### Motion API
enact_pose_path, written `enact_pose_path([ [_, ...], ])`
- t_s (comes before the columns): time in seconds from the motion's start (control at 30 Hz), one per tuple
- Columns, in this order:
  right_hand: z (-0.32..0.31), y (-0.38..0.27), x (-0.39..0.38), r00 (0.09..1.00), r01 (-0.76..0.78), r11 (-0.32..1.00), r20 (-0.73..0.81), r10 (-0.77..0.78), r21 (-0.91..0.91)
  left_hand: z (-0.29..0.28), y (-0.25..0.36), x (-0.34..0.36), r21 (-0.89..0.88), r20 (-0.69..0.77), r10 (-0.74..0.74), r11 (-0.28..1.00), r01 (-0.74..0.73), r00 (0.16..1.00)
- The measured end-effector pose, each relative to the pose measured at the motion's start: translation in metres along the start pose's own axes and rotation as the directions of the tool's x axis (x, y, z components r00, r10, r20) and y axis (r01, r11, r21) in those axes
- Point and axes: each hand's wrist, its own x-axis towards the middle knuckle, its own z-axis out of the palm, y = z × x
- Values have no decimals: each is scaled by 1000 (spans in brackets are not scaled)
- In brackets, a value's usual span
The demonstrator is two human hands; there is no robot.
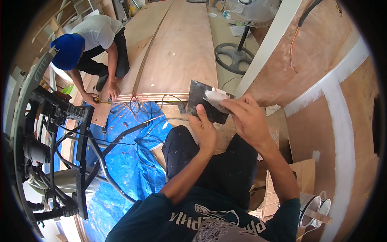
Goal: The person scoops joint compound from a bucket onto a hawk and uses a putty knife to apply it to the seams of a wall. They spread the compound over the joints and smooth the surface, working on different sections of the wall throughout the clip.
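Observation:
My left hand [205, 131] grips a dark, flat square board [198, 92] from below, its thumb lying on the upper face. Over that board, my right hand [250, 119] pinches a pale, thin-bladed scraper [215, 97], probably a putty knife. The scraper touches or lies just over the board's face, and a whitish smear shows near its upper edge. My right fingers hide the scraper's grip end. Both hands are held above my knees, in front of stacked plywood sheets [185, 44].
At the far left a person [96, 36] in a blue cap crouches, holding a tape measure over a wood strip. A dark metal frame [82, 161] stands left on a blue tarp [133, 161]. A fan [250, 12], white-seamed plywood wall [342, 121] and white buckets [308, 209] are right.

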Motion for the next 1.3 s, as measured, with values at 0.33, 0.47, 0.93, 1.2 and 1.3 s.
enact_pose_path([
  [0.33,-15,4,7,997,-47,995,-60,53,86,-8,2,18,116,-32,-67,991,70,997],
  [0.47,-8,5,-6,963,-220,902,-62,261,371,-22,0,40,-274,25,-462,849,451,886],
  [0.93,11,69,-44,971,-209,978,-114,210,18,-25,12,43,-250,40,-261,932,263,964],
  [1.2,41,34,-53,589,-492,105,243,771,864,1,24,16,-115,-13,-6,993,4,1000],
  [1.3,44,40,-52,585,-520,132,240,775,844,0,17,5,209,220,137,961,-184,966],
])
